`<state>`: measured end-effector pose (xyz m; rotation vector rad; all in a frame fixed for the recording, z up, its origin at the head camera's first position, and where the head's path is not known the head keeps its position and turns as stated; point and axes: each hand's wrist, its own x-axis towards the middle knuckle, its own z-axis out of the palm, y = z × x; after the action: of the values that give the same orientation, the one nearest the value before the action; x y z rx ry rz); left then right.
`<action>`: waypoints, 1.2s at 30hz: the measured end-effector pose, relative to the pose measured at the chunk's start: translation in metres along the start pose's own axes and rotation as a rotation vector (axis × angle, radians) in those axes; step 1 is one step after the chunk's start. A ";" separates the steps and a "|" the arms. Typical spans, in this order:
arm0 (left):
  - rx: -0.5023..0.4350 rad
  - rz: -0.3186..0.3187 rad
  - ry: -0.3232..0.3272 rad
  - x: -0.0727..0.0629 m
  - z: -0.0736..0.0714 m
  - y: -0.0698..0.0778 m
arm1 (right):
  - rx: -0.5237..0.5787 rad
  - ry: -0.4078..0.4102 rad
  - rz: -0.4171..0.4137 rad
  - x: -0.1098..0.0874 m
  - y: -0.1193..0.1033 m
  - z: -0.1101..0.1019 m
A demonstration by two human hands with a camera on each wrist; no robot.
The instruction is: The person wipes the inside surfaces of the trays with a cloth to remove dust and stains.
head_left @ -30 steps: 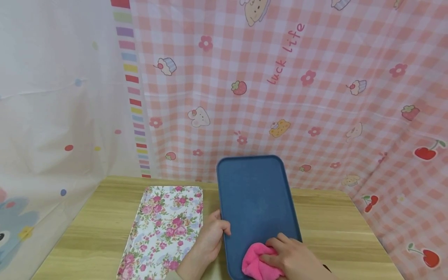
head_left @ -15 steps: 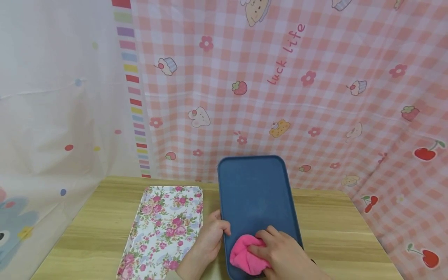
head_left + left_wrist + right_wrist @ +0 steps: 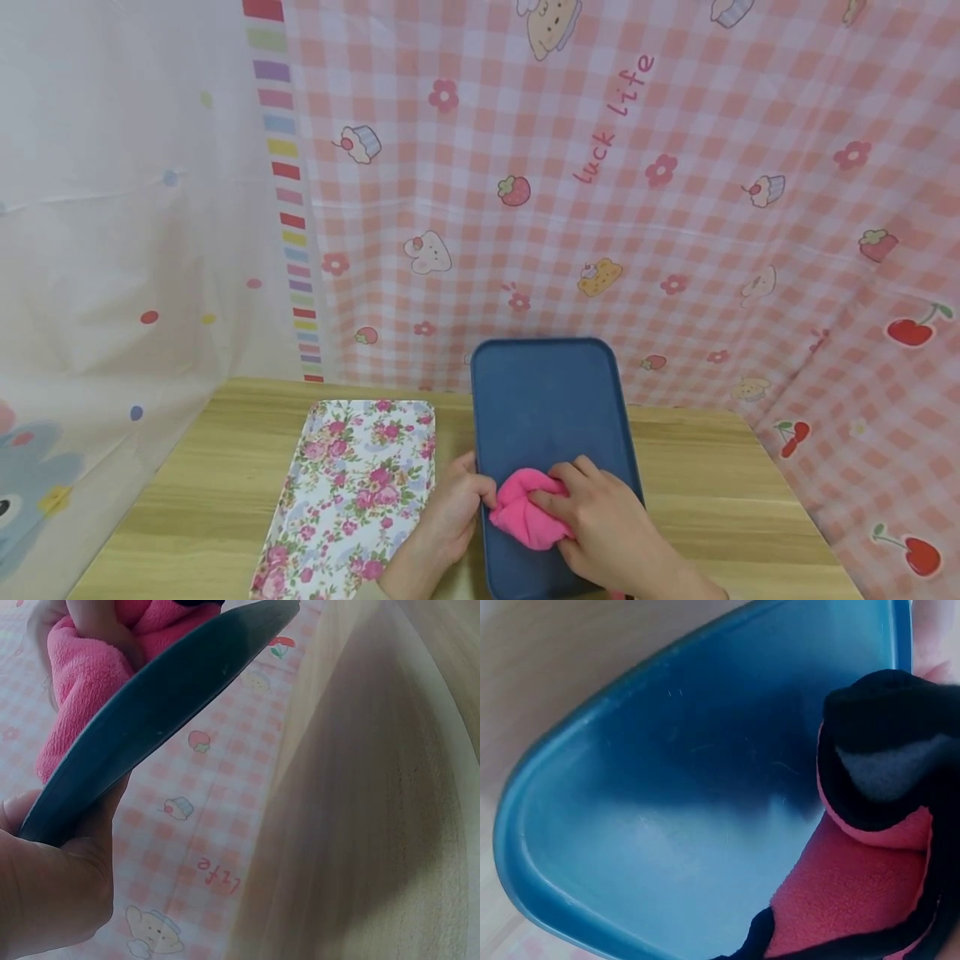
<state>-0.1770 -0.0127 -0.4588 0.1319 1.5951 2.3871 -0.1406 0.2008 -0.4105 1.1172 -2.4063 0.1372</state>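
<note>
A dark blue tray (image 3: 551, 408) with a raised rim is held tilted up off the table in the head view. My left hand (image 3: 450, 512) grips its left edge, thumb on the inner face; the left wrist view also shows this hand (image 3: 56, 889) around the rim of the tray (image 3: 150, 712). My right hand (image 3: 600, 521) clutches a bunched pink cloth (image 3: 528, 508) against the tray's lower half, close to my left thumb. Black trim edges the fleecy cloth (image 3: 847, 889) in the right wrist view. The palm side of my right hand is hidden.
A white tray with pink roses (image 3: 360, 492) lies on the wooden table (image 3: 720, 492), left of the blue tray. Behind stands a pink checked curtain (image 3: 480, 125); a pale sheet (image 3: 112, 250) hangs on the left.
My right hand has slid the pink cloth up the blue tray, from its bottom end and slightly to the left. The tray has shifted a little; my left hand stays almost still.
</note>
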 end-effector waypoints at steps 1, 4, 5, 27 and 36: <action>0.001 -0.001 -0.001 0.000 0.000 0.000 | -0.002 0.006 0.000 0.001 0.001 0.000; 0.003 -0.001 -0.003 0.000 0.000 0.000 | -0.012 0.021 0.003 0.004 0.002 0.000; 0.004 0.001 -0.003 0.000 0.000 0.000 | -0.017 0.027 0.004 0.005 0.003 0.000; 0.027 -0.011 0.002 0.000 -0.001 0.001 | -0.099 0.044 0.087 0.032 0.011 -0.002; -0.008 -0.014 -0.033 0.001 -0.002 0.004 | -0.120 0.058 0.133 0.053 0.014 -0.002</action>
<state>-0.1790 -0.0155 -0.4562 0.1564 1.5665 2.3680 -0.1799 0.1738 -0.3826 0.8877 -2.4027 0.0663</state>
